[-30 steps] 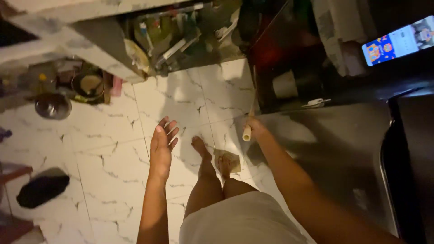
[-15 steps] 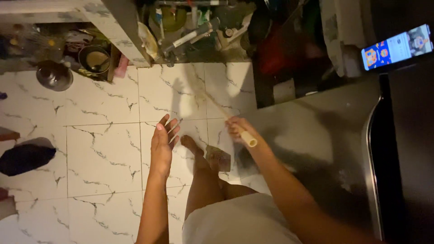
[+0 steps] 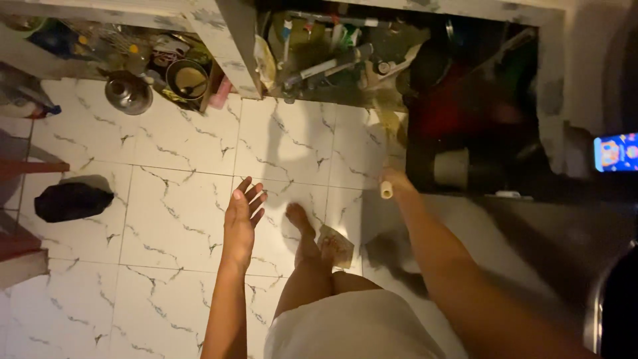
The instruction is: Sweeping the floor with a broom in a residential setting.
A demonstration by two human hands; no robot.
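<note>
Pale stick: its cream end [image 3: 386,191] pokes out of the right hand [image 3: 397,181], whose grip is closed round it; the rest is blurred.
Left hand: [image 3: 240,216] its grip is wide open, fingers spread, empty, above the floor.
Floor: white marbled tile [image 3: 166,213], bare feet below, one on a brown rag [image 3: 336,244].
Beyond: steel pot [image 3: 127,93], dark cloth [image 3: 72,200].

Looks like a home kitchen floor area, dimly lit: white marble-look tiles [image 3: 166,219] underfoot, and ahead of the hands an open shelf [image 3: 332,56] under a stone counter, crammed with utensils and bottles. Steel pots [image 3: 127,93] sit on the floor beyond the left hand [image 3: 240,216].
</note>
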